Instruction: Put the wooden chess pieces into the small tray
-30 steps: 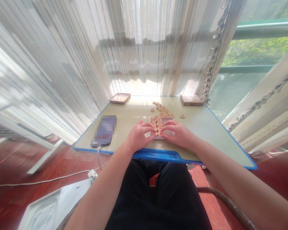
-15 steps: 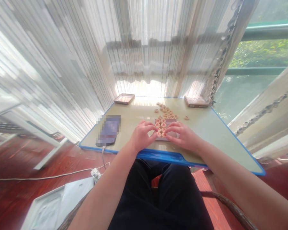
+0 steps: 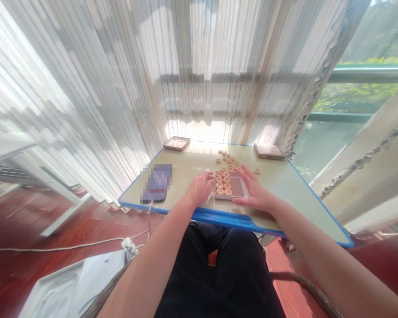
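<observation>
Phone: the phone [image 3: 162,182] lies on the left of the counter [image 3: 298,201]; if the forearm catches its cable [image 3: 149,221], it could be pulled off.
Tray: the shallow tray [image 3: 177,143] rests near the far left corner.
Left hand: this hand [image 3: 199,190] is beside the box's left wall, fingers loosely bent, pinching nothing; I cannot tell about contact.
Loose discs: the loose discs [image 3: 228,160] lie scattered beyond the box; a careless push may spread them.
Box: the open box [image 3: 236,190] lies between the hands, red-marked discs [image 3: 223,183] in two columns at its left; a knock could slide them rightward.
Right hand: this hand [image 3: 257,194] has fingers spread around the right end; uneven pressing may turn the box.
</observation>
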Tool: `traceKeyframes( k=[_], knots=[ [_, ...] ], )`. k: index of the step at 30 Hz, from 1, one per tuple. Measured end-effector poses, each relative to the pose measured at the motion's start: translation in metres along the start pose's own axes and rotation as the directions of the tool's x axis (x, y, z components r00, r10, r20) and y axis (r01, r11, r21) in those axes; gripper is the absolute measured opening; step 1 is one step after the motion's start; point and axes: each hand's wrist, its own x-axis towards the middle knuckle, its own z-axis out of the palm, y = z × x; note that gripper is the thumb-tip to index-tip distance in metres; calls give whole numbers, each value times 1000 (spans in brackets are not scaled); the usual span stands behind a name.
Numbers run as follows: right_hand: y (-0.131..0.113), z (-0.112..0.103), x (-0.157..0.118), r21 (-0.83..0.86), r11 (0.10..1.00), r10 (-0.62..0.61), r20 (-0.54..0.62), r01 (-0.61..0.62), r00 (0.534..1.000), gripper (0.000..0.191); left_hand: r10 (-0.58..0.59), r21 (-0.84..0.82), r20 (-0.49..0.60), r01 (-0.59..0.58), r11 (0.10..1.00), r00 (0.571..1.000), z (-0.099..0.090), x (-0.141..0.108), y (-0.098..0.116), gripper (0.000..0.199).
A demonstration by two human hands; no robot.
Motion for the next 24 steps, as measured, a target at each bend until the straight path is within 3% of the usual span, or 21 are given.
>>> traceKeyframes(
  k=[12, 18, 21, 24],
  knots=[
    [0, 0, -3, 18, 995, 99, -47, -98, 994, 87, -10, -22, -7, 10, 1000, 1000, 0, -1, -2, 32],
    [1, 2, 0, 51, 991, 131, -167, -124, 977, 68, -56, -17, -23, 55, 998, 998, -2, -2, 3, 31],
    [-4, 5, 1, 121, 982, 172, -266, -144, 949, 55, -132, -44, 20, 133, 990, 991, -8, 7, 4, 32],
    [-16, -3, 7, 189, 976, 166, -297, -113, 940, 49, -169, -189, 19, 169, 967, 985, -15, 30, 4, 35]
  ],
)
